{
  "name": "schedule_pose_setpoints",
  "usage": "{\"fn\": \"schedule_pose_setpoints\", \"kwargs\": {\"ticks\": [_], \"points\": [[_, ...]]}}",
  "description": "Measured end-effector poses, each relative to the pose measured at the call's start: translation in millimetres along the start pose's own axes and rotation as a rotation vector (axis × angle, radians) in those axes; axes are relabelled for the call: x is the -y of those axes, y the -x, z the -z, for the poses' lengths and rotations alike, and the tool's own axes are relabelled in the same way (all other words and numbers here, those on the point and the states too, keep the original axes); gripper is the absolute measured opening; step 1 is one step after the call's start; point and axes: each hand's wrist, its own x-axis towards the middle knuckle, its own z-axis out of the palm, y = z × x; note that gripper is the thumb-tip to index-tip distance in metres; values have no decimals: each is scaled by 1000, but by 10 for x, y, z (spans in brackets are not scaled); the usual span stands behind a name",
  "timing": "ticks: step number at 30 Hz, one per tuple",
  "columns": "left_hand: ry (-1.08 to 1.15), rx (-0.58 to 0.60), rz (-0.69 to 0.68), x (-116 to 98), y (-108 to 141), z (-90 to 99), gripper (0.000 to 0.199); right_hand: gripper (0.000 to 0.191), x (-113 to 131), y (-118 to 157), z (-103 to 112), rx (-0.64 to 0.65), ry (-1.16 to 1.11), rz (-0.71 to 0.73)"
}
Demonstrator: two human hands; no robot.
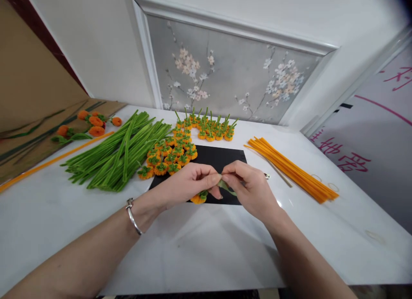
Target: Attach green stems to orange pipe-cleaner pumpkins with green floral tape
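Above a black mat (230, 155), my left hand (196, 181) and my right hand (249, 187) meet with thumbs and index fingers pinched together. Between them is a thin pale green ribbon (228, 188), its free part curving down beside my right fingers. Just below my left hand shows a small orange pumpkin (198, 199) with a green top, made of fuzzy stems; my fingers partly cover it, and I cannot tell whether they touch it. Several more pumpkins (172, 155) stand in rows by the mat's left side, partly on it.
A large pile of green pipe cleaners (119, 157) lies at the left, with orange pipe cleaners (289, 168) at the right. Farther left are a long orange strip (61, 157) and orange fuzzy flowers (95, 121). More pumpkins with upright stems (212, 129) stand near the wall panel (225, 71).
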Motion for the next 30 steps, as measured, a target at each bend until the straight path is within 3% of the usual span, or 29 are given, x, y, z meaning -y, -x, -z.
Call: {"fn": "schedule_pose_setpoints", "kwargs": {"ticks": [9,19,26,30], "points": [[172,-44,68,39,-8,8,17,21,-65,23,-9,134,-462,-174],[223,-46,94,34,4,-8,17,18,-41,48,72,113,-101,-101],[222,-94,15,26,22,-19,19,29,-55,38,2,155,-422,-141],[194,-46,-2,24,26,-18,18,22,-72,30,-17,135,-389,-120]]}}
